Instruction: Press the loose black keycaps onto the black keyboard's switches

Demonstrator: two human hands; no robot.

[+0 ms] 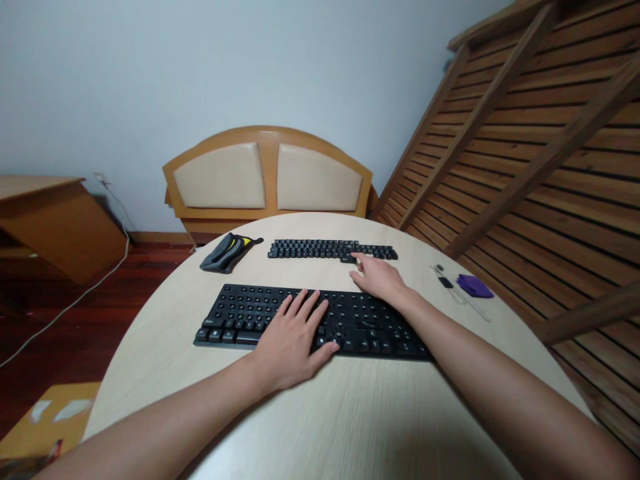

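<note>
A black keyboard (235,308) lies across the table, many of its key positions bare of caps and a bottom row of caps still on it. My left hand (293,333) rests flat on its middle, fingers spread. Beyond the keyboard, loose black keycaps (313,249) stand in close rows. My right hand (377,275) reaches over the keyboard to them. Its index fingertip touches a larger keycap (346,259) at the near side of the rows, while the thumb is apart from that finger. My right forearm covers the keyboard's right end.
A grey, black and yellow pouch-like item (225,253) lies at the left of the round table (320,413). To the right are a thin wire tool (457,291) and a folded purple cloth (475,286). A headboard (270,170) stands behind; wooden slats (530,147) lean at right.
</note>
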